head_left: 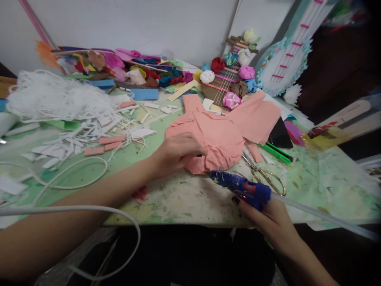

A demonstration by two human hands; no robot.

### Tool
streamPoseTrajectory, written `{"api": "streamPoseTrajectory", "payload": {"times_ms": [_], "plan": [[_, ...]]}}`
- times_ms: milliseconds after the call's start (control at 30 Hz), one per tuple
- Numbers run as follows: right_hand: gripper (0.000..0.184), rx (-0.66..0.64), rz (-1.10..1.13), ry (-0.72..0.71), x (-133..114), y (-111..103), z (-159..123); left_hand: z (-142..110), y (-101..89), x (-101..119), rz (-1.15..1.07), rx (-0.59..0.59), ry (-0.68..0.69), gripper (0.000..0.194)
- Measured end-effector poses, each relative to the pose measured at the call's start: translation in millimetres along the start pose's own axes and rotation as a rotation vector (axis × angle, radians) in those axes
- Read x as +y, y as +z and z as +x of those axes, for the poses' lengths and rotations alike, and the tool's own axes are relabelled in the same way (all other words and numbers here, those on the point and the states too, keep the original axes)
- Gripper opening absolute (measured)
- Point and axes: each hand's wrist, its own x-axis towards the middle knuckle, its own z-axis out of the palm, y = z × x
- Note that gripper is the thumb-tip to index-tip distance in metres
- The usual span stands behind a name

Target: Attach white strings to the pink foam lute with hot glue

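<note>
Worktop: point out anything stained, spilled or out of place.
The worktop looks blotchy, with paint-like smears and a red stain beside the left forearm. At its left, white paper scraps lie strewn untidily near a tangled heap of white cord.

Paper [218, 129] on table [178, 206], string [59, 95] left (scissors [256, 170] right)

No readable text, label, brand or number anywhere in the frame. On the printed packet [342, 122] at the right of the frame, a thin reddish line, seemingly lettering, and towards the lower left end a red patch over yellow, all too blurred and slanted to make out as words or figures.
</note>
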Motion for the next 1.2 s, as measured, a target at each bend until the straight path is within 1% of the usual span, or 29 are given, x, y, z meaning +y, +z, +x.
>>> {"api": "streamPoseTrajectory", "payload": {"times_ms": [100, 233, 433, 667, 933, 1200], "plan": [[0.021, -0.008, -0.006, -0.001, -2.6, -0.4, 1.8, -0.4, 2.6, -1.5, 0.003, 0.021, 0.021, 0.019], [0.023, -0.003, -0.008, -0.005, -6.5, 0.4, 6.0, -0.7, 4.5, -2.1, 0.029, 0.026, 0.005, 0.02], [0.022, 0.004, 0.012, -0.001, -5.4, 2.5, 9.4, 0.3, 3.2, -2.8, 0.059, 0.036, 0.017, 0.018], [0.024, 0.018, -0.002, 0.017, -3.2, 4.8, 10.7, 0.0, 1.5, -4.0, 0.082, 0.033, -0.025, 0.017], [0.025, 0.018, 0.001, 0.014, -8.3, 3.9, 14.5, 0.9, -1.4, -4.6, 0.105, 0.028, -0.022, 0.014], [0.025, 0.032, 0.011, 0.038, -8.4, 6.6, 15.7, -1.6, 0.4, -8.1, 0.142, 0.034, -0.021, 0.015]]}}
